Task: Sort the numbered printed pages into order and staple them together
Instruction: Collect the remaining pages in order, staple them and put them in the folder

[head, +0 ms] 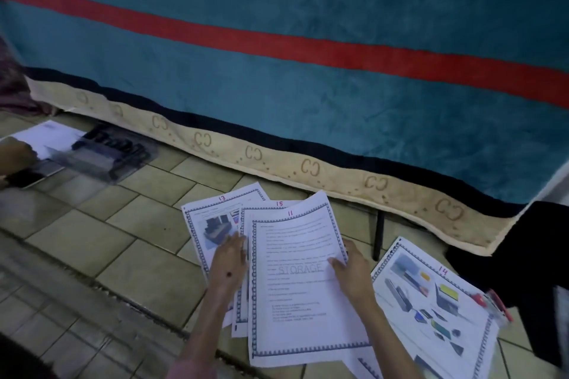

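On the tiled floor [129, 224] in front of a hanging teal blanket [308, 101], the pages lie fanned in a loose overlap, and that overlap looks like the main risk: going left to right, the page marked 13 [209, 224] sits partly under the page marked 15 [271, 209], which is itself almost wholly covered by the page marked 11 [295, 280], so a careless pull could drag two sheets as one or hide a number. The left hand [229, 266] rests with straight fingers on page 13, touching the edge of page 11; a push from it could slide the lower sheets out of line. The right hand [349, 271] pinches page 11 at its right edge, thumb on top, and a hasty lift might crease it. Further right, the page marked 14 [431, 311] lies apart, with a red object, probably the stapler [492, 301], at its far edge. The sheets are white with blue borders and red handwritten numbers; they look thin and limp.
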